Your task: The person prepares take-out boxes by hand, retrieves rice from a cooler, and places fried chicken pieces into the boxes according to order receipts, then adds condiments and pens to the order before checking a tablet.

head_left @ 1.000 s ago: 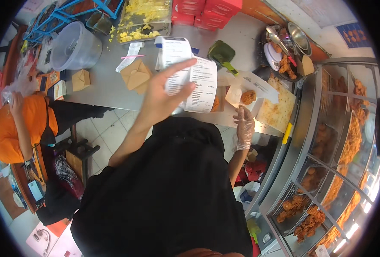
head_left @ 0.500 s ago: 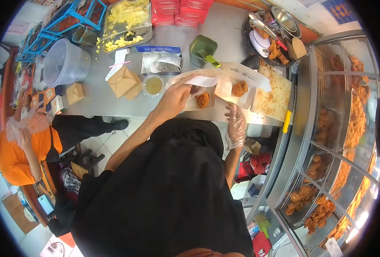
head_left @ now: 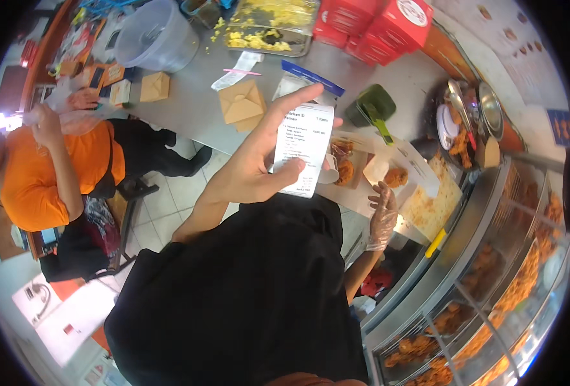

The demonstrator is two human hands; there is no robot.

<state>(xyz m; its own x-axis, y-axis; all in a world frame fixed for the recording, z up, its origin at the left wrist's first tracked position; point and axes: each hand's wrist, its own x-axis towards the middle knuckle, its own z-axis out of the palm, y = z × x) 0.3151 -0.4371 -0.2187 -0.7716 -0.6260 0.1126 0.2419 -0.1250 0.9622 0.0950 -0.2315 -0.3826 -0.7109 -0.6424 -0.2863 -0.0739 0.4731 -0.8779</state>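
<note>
We've got the receipt [head_left: 305, 145] pinched in our left hand [head_left: 253, 167], over the near edge of the tabletop [head_left: 179, 112]; our gloved right hand [head_left: 383, 215] is half open, just beside the fried chicken [head_left: 397, 177].

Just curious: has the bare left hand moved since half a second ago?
Yes: the left hand shifted leftward relative to the rectangular green plastic tub.

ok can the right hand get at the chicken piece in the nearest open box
Probably yes: the gloved right hand looks empty and close to the chicken piece, which lies uncovered in the open box.
</note>
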